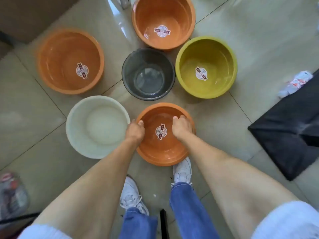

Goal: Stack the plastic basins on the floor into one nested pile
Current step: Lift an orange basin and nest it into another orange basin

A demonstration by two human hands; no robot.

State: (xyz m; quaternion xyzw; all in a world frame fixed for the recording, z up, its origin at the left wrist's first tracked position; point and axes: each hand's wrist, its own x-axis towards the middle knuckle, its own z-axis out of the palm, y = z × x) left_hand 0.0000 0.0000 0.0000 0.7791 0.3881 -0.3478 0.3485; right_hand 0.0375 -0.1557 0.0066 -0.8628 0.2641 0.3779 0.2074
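Several plastic basins stand apart on the tiled floor. Closest to my feet is a small orange basin (160,152) with a round sticker inside. My left hand (135,131) grips its left rim and my right hand (182,127) grips its right rim, fingers curled over the edge. A white basin (89,133) sits just left of it. A dark transparent basin (148,75) is in the middle, a yellow basin (205,66) to the right, a large orange basin (69,61) at the left and another orange basin (164,16) at the top.
A black mat (290,135) lies at the right with a crumpled wrapper (295,83) beside it. A brown panel (31,14) fills the top left corner. My white shoes (183,171) stand just behind the near orange basin. A blurred packet (12,192) lies at the lower left.
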